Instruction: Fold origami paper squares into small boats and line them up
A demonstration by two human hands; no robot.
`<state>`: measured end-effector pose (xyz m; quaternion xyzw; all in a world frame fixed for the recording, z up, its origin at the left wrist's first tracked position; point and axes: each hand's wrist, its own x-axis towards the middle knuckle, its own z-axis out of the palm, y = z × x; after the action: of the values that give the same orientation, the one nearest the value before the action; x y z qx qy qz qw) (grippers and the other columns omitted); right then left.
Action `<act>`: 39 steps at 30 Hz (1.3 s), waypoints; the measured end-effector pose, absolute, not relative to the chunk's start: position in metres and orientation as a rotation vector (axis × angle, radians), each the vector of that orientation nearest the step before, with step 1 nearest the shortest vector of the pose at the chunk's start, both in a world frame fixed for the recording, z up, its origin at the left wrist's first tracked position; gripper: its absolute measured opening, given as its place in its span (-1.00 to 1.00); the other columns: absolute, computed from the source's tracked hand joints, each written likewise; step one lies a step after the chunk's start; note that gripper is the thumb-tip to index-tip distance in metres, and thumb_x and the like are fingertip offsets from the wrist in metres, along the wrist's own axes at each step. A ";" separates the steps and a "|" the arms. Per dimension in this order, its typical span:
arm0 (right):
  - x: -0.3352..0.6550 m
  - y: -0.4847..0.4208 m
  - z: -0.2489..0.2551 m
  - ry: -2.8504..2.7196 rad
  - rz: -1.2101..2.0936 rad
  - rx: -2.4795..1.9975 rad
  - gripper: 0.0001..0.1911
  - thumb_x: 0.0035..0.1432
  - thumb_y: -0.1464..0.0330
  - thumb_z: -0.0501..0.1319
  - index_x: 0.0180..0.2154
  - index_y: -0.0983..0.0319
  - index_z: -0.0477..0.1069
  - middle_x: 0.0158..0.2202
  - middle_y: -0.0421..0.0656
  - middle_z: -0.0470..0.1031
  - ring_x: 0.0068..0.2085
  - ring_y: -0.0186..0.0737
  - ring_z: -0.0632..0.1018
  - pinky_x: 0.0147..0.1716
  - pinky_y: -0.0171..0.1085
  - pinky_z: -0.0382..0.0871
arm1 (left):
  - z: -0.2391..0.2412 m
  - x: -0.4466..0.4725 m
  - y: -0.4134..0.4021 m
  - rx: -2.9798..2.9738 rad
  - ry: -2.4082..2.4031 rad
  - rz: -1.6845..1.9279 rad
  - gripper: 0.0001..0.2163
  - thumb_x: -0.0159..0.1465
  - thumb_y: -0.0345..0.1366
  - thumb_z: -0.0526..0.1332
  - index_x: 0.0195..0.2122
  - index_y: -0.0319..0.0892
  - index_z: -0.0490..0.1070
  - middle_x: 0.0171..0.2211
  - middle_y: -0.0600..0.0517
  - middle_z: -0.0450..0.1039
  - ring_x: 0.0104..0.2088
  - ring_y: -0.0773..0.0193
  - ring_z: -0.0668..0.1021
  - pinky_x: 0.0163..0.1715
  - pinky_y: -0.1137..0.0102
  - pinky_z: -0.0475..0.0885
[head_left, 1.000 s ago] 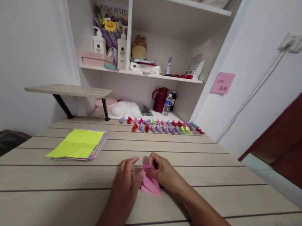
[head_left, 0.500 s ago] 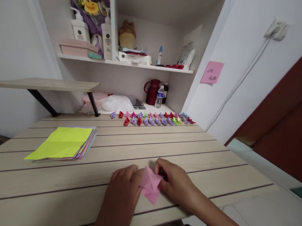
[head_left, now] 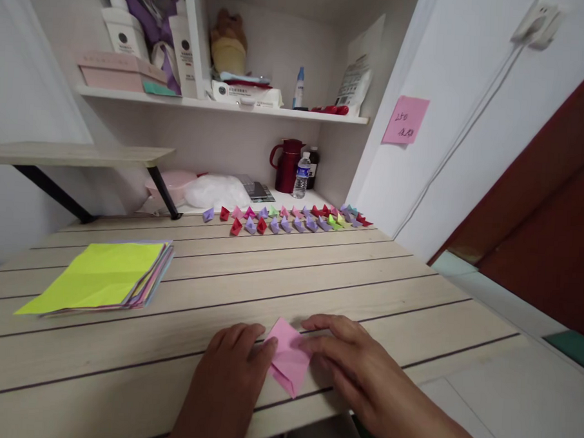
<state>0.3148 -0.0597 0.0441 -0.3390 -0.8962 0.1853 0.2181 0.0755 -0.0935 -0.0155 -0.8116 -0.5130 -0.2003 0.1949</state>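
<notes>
A folded pink paper (head_left: 288,358) lies flat on the wooden table (head_left: 318,285) near its front edge. My left hand (head_left: 230,371) rests with its fingertips on the paper's left edge, fingers curled loosely. My right hand (head_left: 351,360) lies flat, fingers stretched out, pressing the paper's right side. Neither hand lifts the paper. A stack of coloured paper sheets (head_left: 100,278) with a yellow-green sheet on top sits at the left. Several small folded paper boats (head_left: 285,219) stand in two rows at the table's far edge.
A raised wooden shelf (head_left: 77,153) on black legs stands at the back left. Behind the boats are a red jug (head_left: 287,166), a water bottle (head_left: 301,174) and a white bag (head_left: 216,191). Wall shelves hold bottles and boxes. A pink note (head_left: 405,119) sticks on the right wall.
The view swung down and left. The pink paper went from held up between my fingers to lying flat on the table, and my right hand opened out flat over it.
</notes>
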 end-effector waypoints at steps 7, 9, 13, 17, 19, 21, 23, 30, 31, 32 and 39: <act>0.306 -0.063 0.032 -2.680 0.436 -0.945 -0.50 0.32 0.19 0.18 0.23 0.20 0.32 0.25 0.00 0.37 0.28 0.11 0.30 0.24 0.12 0.17 | -0.014 0.070 -0.098 -2.305 -1.320 -0.591 -0.77 0.34 -0.37 0.12 -0.02 -0.08 0.48 -0.06 0.03 0.58 -0.08 0.18 0.55 -0.08 0.26 0.42; 0.310 -0.066 0.027 -2.670 0.470 -0.910 -0.42 0.30 0.10 0.19 0.26 0.19 0.27 0.28 0.01 0.32 0.27 0.10 0.31 0.22 0.09 0.19 | -0.013 0.070 -0.103 -2.306 -1.322 -0.619 -0.75 0.33 -0.41 0.11 -0.04 -0.08 0.48 -0.06 0.06 0.60 -0.07 0.21 0.56 -0.07 0.27 0.41; 0.318 -0.078 0.026 -2.608 0.595 -0.812 -0.37 0.22 0.04 0.25 0.27 0.03 0.23 0.18 -0.07 0.42 0.19 0.02 0.38 0.15 -0.02 0.26 | -0.011 0.072 -0.122 -2.311 -1.318 -0.640 -0.70 0.26 -0.47 0.11 -0.04 -0.08 0.48 -0.03 0.09 0.60 -0.05 0.21 0.56 -0.04 0.26 0.38; 0.318 -0.084 0.026 -2.529 0.688 -0.845 -0.46 0.26 0.11 0.25 0.24 -0.02 0.25 0.08 -0.10 0.47 0.13 0.00 0.41 0.10 -0.02 0.28 | -0.013 0.075 -0.137 -2.366 -1.326 -0.675 -0.76 0.27 -0.34 0.17 -0.04 -0.04 0.46 0.01 0.13 0.58 0.00 0.22 0.54 0.02 0.26 0.35; 0.317 -0.084 0.025 -2.499 0.699 -0.864 -0.49 0.26 0.13 0.25 0.21 -0.02 0.28 0.06 -0.11 0.47 0.12 -0.01 0.42 0.10 -0.03 0.29 | -0.013 0.078 -0.140 -2.364 -1.383 -0.759 -0.81 0.27 -0.32 0.19 -0.09 -0.04 0.45 -0.04 0.12 0.59 -0.02 0.22 0.54 0.01 0.25 0.35; 0.317 -0.084 0.024 -2.487 0.718 -0.871 -0.52 0.25 0.14 0.26 0.18 0.00 0.31 0.06 -0.12 0.47 0.12 -0.03 0.41 0.11 -0.04 0.28 | -0.011 0.081 -0.140 -2.355 -1.444 -0.812 -0.84 0.27 -0.35 0.19 -0.14 -0.03 0.44 -0.08 0.12 0.60 -0.06 0.22 0.56 -0.03 0.24 0.36; 0.318 -0.083 0.025 -2.469 0.750 -0.870 -0.58 0.26 0.16 0.27 0.13 0.02 0.34 0.06 -0.14 0.48 0.12 -0.06 0.41 0.13 -0.05 0.26 | -0.009 0.084 -0.140 -2.345 -1.502 -0.846 -0.86 0.28 -0.35 0.19 -0.17 -0.01 0.44 -0.11 0.13 0.60 -0.09 0.21 0.56 -0.07 0.22 0.37; 0.318 -0.083 0.025 -2.426 0.774 -0.862 -0.62 0.27 0.18 0.27 0.09 0.02 0.37 0.04 -0.15 0.49 0.11 -0.08 0.42 0.13 -0.04 0.24 | -0.004 0.093 -0.141 -2.283 -1.624 -1.004 -0.86 0.33 -0.34 0.13 -0.27 -0.01 0.47 -0.19 0.15 0.62 -0.15 0.22 0.58 -0.11 0.21 0.35; 0.317 -0.083 0.024 -2.414 0.761 -0.865 -0.65 0.27 0.20 0.27 0.07 0.02 0.38 0.03 -0.14 0.50 0.10 -0.07 0.43 0.12 -0.04 0.25 | -0.004 0.094 -0.141 -2.273 -1.623 -1.021 -0.85 0.33 -0.35 0.12 -0.28 -0.01 0.47 -0.20 0.15 0.62 -0.16 0.22 0.58 -0.11 0.21 0.34; 0.315 -0.084 0.023 -2.392 0.750 -0.876 -0.70 0.29 0.23 0.26 0.04 0.03 0.40 0.00 -0.14 0.52 0.08 -0.07 0.44 0.09 -0.04 0.27 | -0.004 0.094 -0.141 -2.264 -1.617 -1.033 -0.84 0.33 -0.35 0.11 -0.29 -0.01 0.48 -0.20 0.15 0.62 -0.16 0.22 0.58 -0.11 0.21 0.34; 0.305 -0.085 0.012 -2.226 0.634 -0.981 -0.86 0.33 0.39 0.17 -0.11 0.10 0.44 -0.11 -0.13 0.55 -0.04 -0.10 0.49 -0.02 -0.08 0.34 | -0.002 0.096 -0.138 -2.236 -1.614 -1.058 -0.87 0.31 -0.35 0.14 -0.29 -0.02 0.47 -0.21 0.14 0.62 -0.16 0.23 0.58 -0.11 0.24 0.33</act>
<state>0.3052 -0.0850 0.0122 -0.3710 -0.8424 0.2398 0.3087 0.0959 -0.1382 -0.0025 -0.7536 -0.5442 -0.3566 0.0940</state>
